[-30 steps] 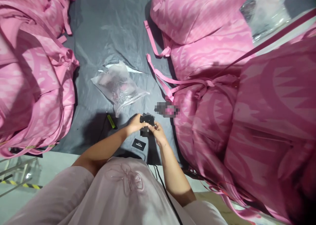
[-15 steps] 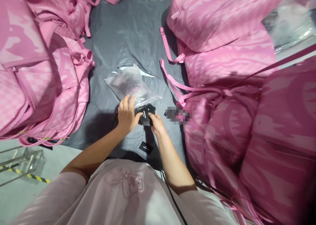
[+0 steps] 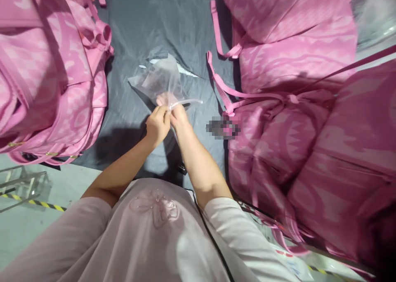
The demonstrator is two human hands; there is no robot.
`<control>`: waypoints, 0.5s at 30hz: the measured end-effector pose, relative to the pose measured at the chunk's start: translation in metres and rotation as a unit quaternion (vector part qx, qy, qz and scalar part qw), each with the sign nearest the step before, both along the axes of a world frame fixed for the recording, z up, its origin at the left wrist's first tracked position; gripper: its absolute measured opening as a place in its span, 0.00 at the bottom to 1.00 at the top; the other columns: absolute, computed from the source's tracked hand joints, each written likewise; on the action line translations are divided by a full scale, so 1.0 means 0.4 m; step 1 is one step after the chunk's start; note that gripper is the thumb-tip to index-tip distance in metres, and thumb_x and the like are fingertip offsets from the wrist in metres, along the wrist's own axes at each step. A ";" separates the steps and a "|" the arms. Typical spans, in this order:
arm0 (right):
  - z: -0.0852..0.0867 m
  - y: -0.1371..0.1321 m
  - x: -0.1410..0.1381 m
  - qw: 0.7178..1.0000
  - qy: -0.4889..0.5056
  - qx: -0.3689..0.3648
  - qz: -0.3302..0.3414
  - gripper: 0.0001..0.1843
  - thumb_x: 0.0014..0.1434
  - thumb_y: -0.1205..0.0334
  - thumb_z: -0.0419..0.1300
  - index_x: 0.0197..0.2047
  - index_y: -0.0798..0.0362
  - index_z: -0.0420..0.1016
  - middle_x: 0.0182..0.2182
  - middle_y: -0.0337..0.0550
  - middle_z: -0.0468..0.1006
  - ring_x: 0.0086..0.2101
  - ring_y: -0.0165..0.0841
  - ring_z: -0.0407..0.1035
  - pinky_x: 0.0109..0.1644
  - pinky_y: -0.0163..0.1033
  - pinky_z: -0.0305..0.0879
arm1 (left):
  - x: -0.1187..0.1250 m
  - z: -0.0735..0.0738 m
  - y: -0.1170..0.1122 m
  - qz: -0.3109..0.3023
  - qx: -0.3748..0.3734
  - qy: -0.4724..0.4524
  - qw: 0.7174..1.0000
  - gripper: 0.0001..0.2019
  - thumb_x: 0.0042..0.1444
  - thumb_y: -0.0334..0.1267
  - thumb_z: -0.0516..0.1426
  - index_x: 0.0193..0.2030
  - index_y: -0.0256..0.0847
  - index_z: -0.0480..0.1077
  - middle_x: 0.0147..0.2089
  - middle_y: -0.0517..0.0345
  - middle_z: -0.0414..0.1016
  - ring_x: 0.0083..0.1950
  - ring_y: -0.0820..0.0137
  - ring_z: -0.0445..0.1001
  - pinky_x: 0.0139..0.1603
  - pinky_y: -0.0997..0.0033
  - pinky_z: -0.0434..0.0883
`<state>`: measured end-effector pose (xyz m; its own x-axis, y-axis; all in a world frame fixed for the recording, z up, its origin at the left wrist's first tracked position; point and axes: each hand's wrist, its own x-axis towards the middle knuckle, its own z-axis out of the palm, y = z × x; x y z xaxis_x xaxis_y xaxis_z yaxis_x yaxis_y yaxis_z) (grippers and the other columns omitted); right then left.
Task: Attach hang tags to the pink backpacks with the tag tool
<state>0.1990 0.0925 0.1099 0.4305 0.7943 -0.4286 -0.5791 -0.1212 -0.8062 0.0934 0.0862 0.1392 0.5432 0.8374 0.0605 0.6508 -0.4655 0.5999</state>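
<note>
A clear plastic bag (image 3: 170, 75) lies crumpled on the dark grey sheet in front of me. My left hand (image 3: 158, 123) pinches the bag's near edge. My right hand (image 3: 176, 113) reaches into or under the film, close beside the left; its fingers show only hazily through the plastic, and I cannot tell what they hold. A small black card (image 3: 182, 169) lies nearer my body, partly covered by my right forearm. No stack of black tags can be seen at my hands.
Pink patterned backpacks crowd the left side (image 3: 74, 67) and the right side (image 3: 278, 150). Pink straps (image 3: 221, 84) reach inward from the right, near a pixelated dark patch (image 3: 222, 127). Grey sheet (image 3: 161, 17) stretches ahead. A metal frame (image 3: 24, 183) stands at lower left.
My right hand has left the black tags and moved up and left to the bag. My left hand now grips the bag's edge. The view has shifted slightly.
</note>
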 end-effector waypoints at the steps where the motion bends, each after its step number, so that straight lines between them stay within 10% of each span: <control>1: 0.011 0.001 0.000 1.000 -0.022 -0.017 0.005 0.07 0.64 0.58 0.54 0.34 0.50 0.64 0.27 0.33 0.70 0.34 0.27 0.69 0.43 0.34 0.69 | 0.000 0.001 0.010 0.012 -0.002 -0.004 1.000 0.10 0.65 0.34 0.51 0.47 0.40 0.73 0.46 0.52 0.78 0.44 0.68 0.76 0.48 0.71 0.70; 4: 0.033 -0.098 -0.011 0.989 -0.108 -0.093 0.024 0.05 0.63 0.59 0.55 0.40 0.51 0.68 0.31 0.34 0.73 0.36 0.28 0.70 0.46 0.37 0.68 | -0.013 0.005 0.043 0.019 -0.025 -0.011 0.999 0.07 0.65 0.36 0.53 0.44 0.41 0.73 0.41 0.55 0.78 0.40 0.69 0.75 0.44 0.72 0.69; 11: -0.024 -0.617 -0.157 0.893 -0.291 -0.339 0.048 0.17 0.42 0.67 0.70 0.35 0.51 0.69 0.50 0.52 0.72 0.58 0.48 0.61 0.62 0.52 0.59 | -0.062 -0.023 0.031 -0.008 -0.061 -0.035 0.997 0.05 0.62 0.37 0.58 0.44 0.43 0.74 0.40 0.57 0.78 0.38 0.72 0.75 0.42 0.73 0.68; 15: -0.069 -0.689 -0.173 0.878 -0.289 -0.379 0.046 0.15 0.45 0.69 0.68 0.28 0.51 0.64 0.39 0.46 0.75 0.48 0.43 0.70 0.52 0.46 0.67 | -0.057 -0.030 0.032 -0.005 -0.067 -0.040 0.997 0.06 0.62 0.37 0.58 0.44 0.43 0.74 0.39 0.58 0.77 0.36 0.73 0.74 0.41 0.74 0.69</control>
<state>0.1296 -0.1830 0.0823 0.6993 0.4176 -0.5801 -0.0592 -0.7749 -0.6293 0.0706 0.0991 0.1270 0.5494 0.8355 -0.0083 0.5947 -0.3841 0.7062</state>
